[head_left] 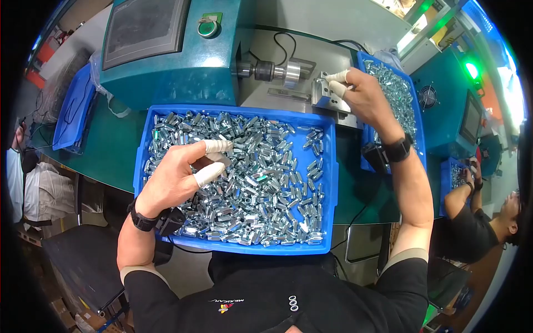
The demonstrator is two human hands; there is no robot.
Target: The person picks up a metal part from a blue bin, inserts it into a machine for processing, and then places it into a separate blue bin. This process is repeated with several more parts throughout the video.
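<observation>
Over a blue tray (331, 183) heaped with shiny hexagonal metal nuts (250, 183), my left hand (180, 175) hovers with its thumb and forefinger tips apart. White finger covers wrap its fingertips, and no part shows between them. My right hand (363, 97) reaches to a small metal fixture block (323, 95) on the machine bed. Its covered thumb and forefinger are pinched close together at the block's top; whatever lies between them is too small to make out. Left of the block, a round metal chuck (291, 74) sticks out from the teal machine (172, 72).
A second blue tray (417, 122) of similar parts sits beyond my right forearm. On the machine are a dark screen (145, 28) and a round button (207, 28). Another blue tray (72, 111) rests at far left. At right a co-worker (474, 222) handles parts by another machine.
</observation>
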